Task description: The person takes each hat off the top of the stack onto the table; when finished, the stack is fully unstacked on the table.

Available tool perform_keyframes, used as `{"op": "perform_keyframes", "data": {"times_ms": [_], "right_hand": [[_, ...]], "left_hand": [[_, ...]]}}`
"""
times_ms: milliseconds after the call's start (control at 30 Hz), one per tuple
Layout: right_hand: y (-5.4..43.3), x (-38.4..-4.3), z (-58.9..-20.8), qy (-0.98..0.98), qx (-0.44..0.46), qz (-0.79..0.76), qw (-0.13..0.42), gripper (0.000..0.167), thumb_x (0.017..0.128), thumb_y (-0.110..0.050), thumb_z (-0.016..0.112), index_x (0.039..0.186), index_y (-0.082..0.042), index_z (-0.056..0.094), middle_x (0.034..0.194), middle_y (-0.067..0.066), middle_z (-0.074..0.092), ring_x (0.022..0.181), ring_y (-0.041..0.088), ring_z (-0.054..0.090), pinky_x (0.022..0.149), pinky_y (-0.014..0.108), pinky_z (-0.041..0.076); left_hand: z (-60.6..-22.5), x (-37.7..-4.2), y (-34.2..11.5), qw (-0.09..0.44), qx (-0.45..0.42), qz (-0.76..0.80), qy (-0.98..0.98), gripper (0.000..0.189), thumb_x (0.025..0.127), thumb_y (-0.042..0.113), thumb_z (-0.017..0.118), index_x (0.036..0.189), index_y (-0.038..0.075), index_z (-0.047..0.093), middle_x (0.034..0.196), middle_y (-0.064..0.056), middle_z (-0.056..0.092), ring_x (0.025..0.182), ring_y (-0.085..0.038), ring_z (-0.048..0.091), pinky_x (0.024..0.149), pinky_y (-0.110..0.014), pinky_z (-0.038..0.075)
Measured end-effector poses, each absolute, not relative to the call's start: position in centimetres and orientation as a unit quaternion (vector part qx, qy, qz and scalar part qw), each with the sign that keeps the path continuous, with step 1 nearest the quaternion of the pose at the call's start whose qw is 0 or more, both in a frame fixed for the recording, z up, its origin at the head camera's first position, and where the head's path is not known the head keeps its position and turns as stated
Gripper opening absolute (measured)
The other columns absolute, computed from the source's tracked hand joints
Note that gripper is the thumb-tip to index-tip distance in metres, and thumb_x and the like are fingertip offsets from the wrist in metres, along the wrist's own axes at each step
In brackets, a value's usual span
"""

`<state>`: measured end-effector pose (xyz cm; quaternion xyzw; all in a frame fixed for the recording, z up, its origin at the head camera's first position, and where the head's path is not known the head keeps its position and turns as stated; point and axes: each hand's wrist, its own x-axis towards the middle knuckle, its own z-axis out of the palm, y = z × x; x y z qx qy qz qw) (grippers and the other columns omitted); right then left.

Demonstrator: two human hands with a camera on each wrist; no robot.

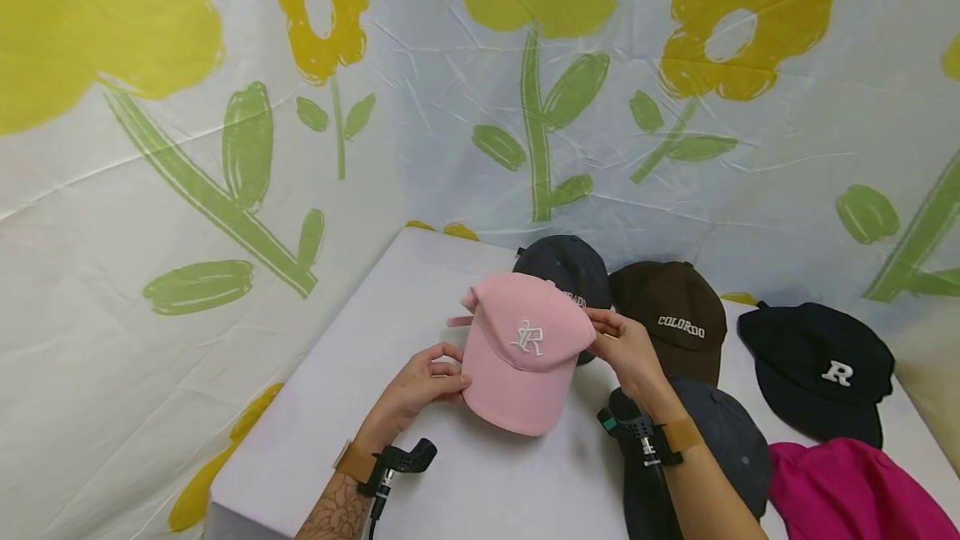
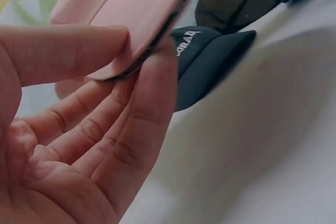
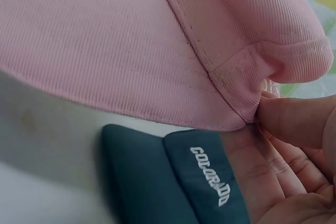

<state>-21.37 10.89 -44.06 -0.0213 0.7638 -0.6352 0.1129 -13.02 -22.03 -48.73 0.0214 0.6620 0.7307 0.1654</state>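
A pink baseball cap (image 1: pixel 517 390) with white embroidered letters on its front is held up over the white table, brim toward me. My left hand (image 1: pixel 422 386) pinches the brim's left edge between thumb and fingers, as the left wrist view shows up close. On the other side my right hand (image 1: pixel 628 352) pinches the cap's lower edge where crown and brim meet; in the right wrist view the thumb (image 3: pixel 299 121) lies against the pink fabric. Behind the pink cap stands a dark navy cap (image 1: pixel 558 255), partly hidden, with white lettering.
Right of it sit a brown cap (image 1: pixel 667 298) lettered COLORDO and a black cap (image 1: pixel 817 357) with a white R. Nearer, a dark grey-blue cap (image 1: pixel 723 432) lies partly under my right forearm, beside a magenta cap (image 1: pixel 862 490). A flower-printed cloth (image 1: pixel 420 132) hangs behind the white table (image 1: pixel 315 423).
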Motion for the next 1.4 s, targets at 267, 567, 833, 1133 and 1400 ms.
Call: {"op": "perform_keyframes", "data": {"times_ms": [267, 567, 833, 1133, 1400], "right_hand": [[12.5, -18.7, -44.7, 0.774, 0.005, -0.623, 0.112, 0.045, 0.097, -0.01, 0.066, 0.139, 0.003, 0.056, 0.102, -0.005, 0.074, 0.087, 0.004, 0.069, 0.081, 0.02, 0.059], [12.8, -16.4, -45.7, 0.827, 0.005, -0.558, 0.069, 0.036, 0.095, -0.005, 0.066, 0.131, 0.003, 0.064, 0.115, 0.016, 0.073, 0.085, 0.006, 0.068, 0.079, 0.019, 0.058], [12.1, -15.9, -46.1, 0.879, -0.016, -0.475, 0.027, 0.028, 0.092, -0.002, 0.065, 0.119, 0.0, 0.072, 0.107, 0.017, 0.075, 0.085, 0.013, 0.068, 0.067, 0.019, 0.053], [12.3, -15.4, -46.7, 0.894, -0.016, -0.447, 0.04, 0.028, 0.09, -0.001, 0.067, 0.117, -0.002, 0.073, 0.101, 0.013, 0.076, 0.082, 0.016, 0.065, 0.065, 0.021, 0.052], [12.4, -15.0, -47.1, 0.9, -0.026, -0.432, 0.044, 0.027, 0.089, -0.001, 0.069, 0.115, -0.002, 0.074, 0.101, 0.012, 0.076, 0.09, 0.021, 0.071, 0.069, 0.021, 0.054]], "left_hand": [[-48.9, -12.3, -21.1, 0.193, 0.042, 0.697, 0.689, 0.024, 0.091, 0.011, 0.075, 0.106, -0.004, 0.063, 0.083, -0.003, 0.072, 0.076, -0.015, 0.07, 0.074, -0.031, 0.062], [-49.5, -11.6, -20.3, 0.226, 0.067, 0.683, 0.691, 0.029, 0.088, 0.006, 0.076, 0.11, -0.003, 0.059, 0.079, -0.005, 0.072, 0.07, -0.015, 0.071, 0.07, -0.034, 0.063], [-50.0, -11.4, -20.3, 0.243, 0.072, 0.669, 0.698, 0.023, 0.088, 0.004, 0.074, 0.103, -0.002, 0.058, 0.074, -0.005, 0.071, 0.064, -0.015, 0.07, 0.064, -0.029, 0.062], [-50.5, -11.0, -19.6, 0.262, 0.076, 0.648, 0.711, 0.013, 0.09, 0.004, 0.072, 0.093, -0.002, 0.061, 0.072, -0.01, 0.072, 0.059, -0.013, 0.069, 0.059, -0.026, 0.06], [-50.6, -11.0, -19.7, 0.263, 0.082, 0.626, 0.729, 0.011, 0.091, 0.006, 0.072, 0.095, -0.001, 0.064, 0.073, -0.01, 0.073, 0.059, -0.012, 0.069, 0.058, -0.024, 0.059]]}}
